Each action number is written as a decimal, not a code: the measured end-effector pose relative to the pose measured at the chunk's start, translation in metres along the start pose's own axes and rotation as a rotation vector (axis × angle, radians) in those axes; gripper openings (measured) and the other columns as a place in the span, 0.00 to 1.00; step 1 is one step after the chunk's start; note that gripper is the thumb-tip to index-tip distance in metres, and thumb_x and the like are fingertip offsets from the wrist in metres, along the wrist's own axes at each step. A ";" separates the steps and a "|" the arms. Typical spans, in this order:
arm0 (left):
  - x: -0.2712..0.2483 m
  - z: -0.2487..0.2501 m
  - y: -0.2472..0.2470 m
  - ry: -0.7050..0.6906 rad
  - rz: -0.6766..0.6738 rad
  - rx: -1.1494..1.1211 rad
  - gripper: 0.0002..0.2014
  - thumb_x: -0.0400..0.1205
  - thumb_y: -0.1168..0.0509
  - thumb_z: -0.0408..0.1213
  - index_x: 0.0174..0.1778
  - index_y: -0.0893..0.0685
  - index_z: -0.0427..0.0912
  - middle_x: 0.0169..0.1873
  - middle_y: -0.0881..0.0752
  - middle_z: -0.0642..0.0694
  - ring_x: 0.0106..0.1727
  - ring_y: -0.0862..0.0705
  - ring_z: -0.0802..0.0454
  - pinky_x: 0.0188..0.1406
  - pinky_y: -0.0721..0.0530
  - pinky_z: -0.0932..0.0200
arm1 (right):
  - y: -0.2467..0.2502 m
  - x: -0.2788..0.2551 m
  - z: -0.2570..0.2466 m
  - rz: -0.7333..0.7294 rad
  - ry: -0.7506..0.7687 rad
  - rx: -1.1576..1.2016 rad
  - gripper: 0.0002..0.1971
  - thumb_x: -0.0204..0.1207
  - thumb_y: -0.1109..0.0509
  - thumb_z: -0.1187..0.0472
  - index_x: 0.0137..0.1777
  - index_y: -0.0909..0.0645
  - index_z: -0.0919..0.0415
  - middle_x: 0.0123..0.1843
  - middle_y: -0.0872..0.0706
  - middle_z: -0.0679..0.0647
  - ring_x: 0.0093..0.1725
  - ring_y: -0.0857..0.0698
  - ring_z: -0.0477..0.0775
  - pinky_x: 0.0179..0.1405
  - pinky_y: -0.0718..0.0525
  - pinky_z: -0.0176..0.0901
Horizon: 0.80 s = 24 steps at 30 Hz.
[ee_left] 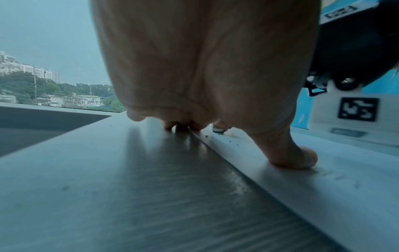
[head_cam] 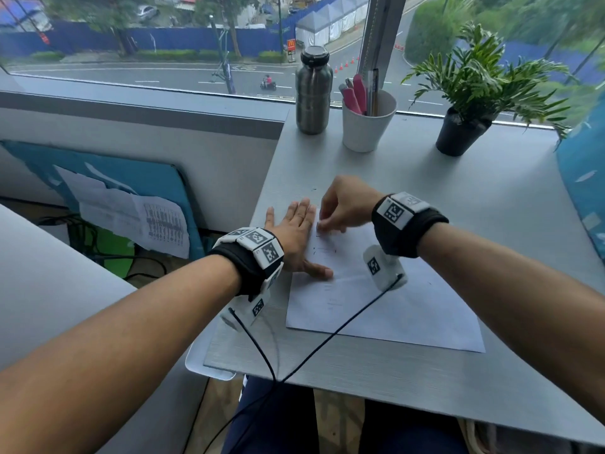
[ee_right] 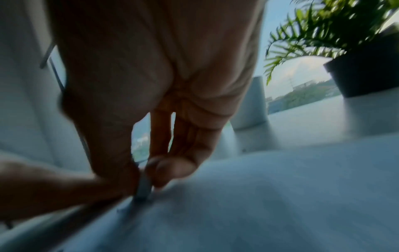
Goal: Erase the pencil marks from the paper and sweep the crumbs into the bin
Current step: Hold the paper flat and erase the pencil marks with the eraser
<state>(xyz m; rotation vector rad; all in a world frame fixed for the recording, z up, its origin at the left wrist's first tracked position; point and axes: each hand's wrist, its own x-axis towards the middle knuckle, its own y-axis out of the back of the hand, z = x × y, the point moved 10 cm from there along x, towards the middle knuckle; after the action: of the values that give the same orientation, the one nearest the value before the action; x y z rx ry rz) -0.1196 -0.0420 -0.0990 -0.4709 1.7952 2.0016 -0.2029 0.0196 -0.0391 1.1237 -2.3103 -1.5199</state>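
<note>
While the left hand (head_cam: 294, 237) lies flat, fingers straight, pinning the paper's (head_cam: 386, 299) near-left corner to the grey table (head_cam: 491, 198), the right hand (head_cam: 340, 204) pinches a small eraser (ee_right: 143, 189) onto the sheet beside it, dark crumbs (ee_left: 233, 141) scattered close by; faint pencil marks (head_cam: 330, 298) are unreadable

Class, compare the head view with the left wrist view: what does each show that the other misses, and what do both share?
Only the head view shows the steel bottle, the white cup of pens, the potted plant and the whole paper. Only the left wrist view shows the underside of the left hand, its thumb pressing the paper, dark crumbs near the paper's edge, and distant buildings. Both share the left hand flat on the paper's left edge, the grey table and the right hand with the eraser.
</note>
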 end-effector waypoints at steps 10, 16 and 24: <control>0.001 -0.002 0.001 -0.004 0.015 -0.011 0.70 0.63 0.38 0.80 0.83 0.71 0.41 0.83 0.72 0.45 0.83 0.70 0.48 0.79 0.68 0.31 | 0.000 -0.002 0.002 -0.026 0.039 -0.005 0.04 0.65 0.20 0.57 0.36 0.09 0.58 0.26 0.11 0.52 0.24 0.15 0.44 0.29 0.17 0.32; -0.001 0.000 0.001 0.002 0.013 -0.010 0.69 0.63 0.37 0.79 0.83 0.71 0.40 0.83 0.72 0.45 0.83 0.70 0.48 0.79 0.67 0.31 | 0.019 0.002 0.012 0.057 0.016 -0.008 0.04 0.64 0.19 0.59 0.33 0.10 0.57 0.25 0.12 0.50 0.24 0.14 0.44 0.31 0.13 0.34; 0.000 0.000 0.000 0.002 0.017 -0.010 0.70 0.63 0.38 0.79 0.83 0.71 0.40 0.83 0.71 0.45 0.83 0.70 0.47 0.79 0.67 0.32 | 0.015 0.004 0.009 0.025 0.038 -0.011 0.04 0.66 0.19 0.57 0.34 0.09 0.56 0.25 0.12 0.50 0.23 0.16 0.39 0.27 0.18 0.28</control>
<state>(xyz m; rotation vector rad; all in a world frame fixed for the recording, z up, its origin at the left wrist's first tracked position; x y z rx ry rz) -0.1200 -0.0417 -0.0988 -0.4626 1.7968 2.0235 -0.2174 0.0265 -0.0316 1.1074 -2.2802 -1.4876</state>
